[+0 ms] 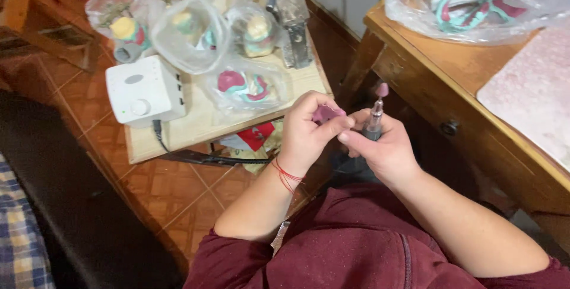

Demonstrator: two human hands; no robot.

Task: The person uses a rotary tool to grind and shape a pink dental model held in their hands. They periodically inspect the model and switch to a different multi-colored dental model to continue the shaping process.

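My left hand (309,132) pinches a small pink piece (328,113) between thumb and fingers, in front of my chest. My right hand (383,146) grips a slim grey rotary handpiece (374,121) upright, its pink rounded grinding tip (382,90) pointing up, just right of the pink piece. The two hands touch at the fingertips. A red string bracelet (287,176) circles my left wrist.
A low wooden board (196,124) holds a white control box (144,91) with a knob and black cable (196,157), and several plastic bags with pink and teal dental casts (244,85). A wooden desk (439,69) at right carries another bag (475,1) and a pink slab (534,90).
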